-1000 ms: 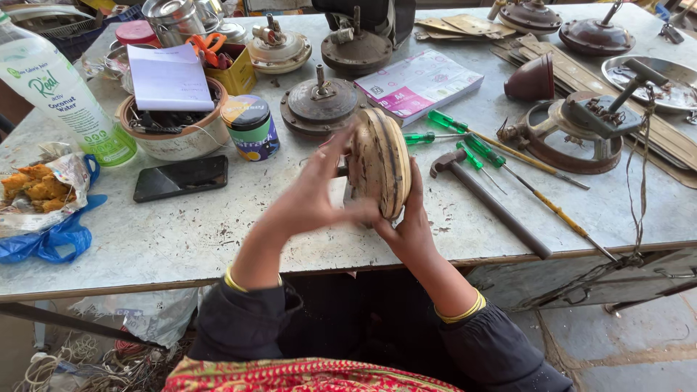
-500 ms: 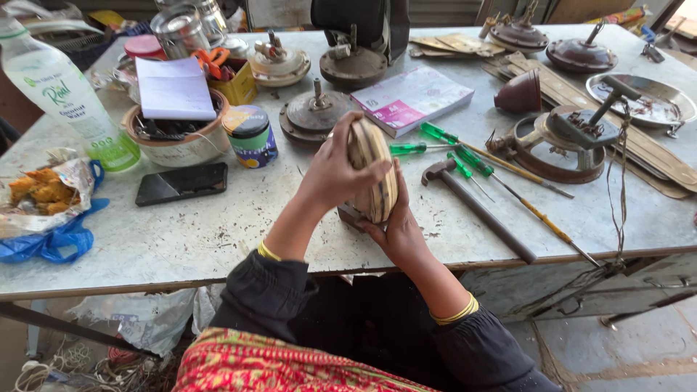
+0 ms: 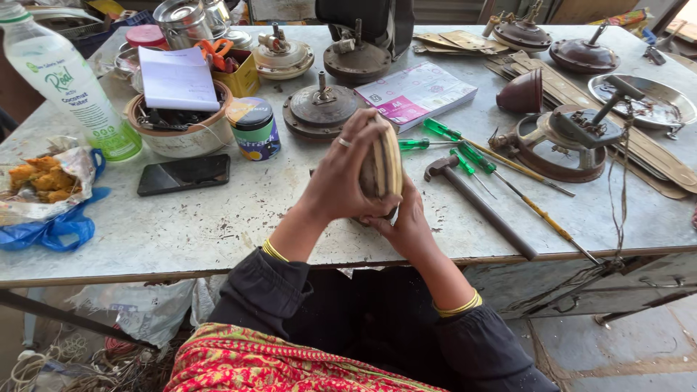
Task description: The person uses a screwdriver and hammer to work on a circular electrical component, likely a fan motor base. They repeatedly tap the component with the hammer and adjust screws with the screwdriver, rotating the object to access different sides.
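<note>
Both hands grip a round, cream-coloured metal motor housing (image 3: 383,168), held on edge just above the counter (image 3: 218,225) near its front rim. The left hand (image 3: 347,174) wraps over its face, the right hand (image 3: 406,225) cups it from below. It looks heavy, rigid and smooth-edged, so holding the rim with support underneath seems safest

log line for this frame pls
left hand: grips round motor part, on edge | right hand: supports it from below | hammer, green screwdrivers: lying on table, right of hands
</note>
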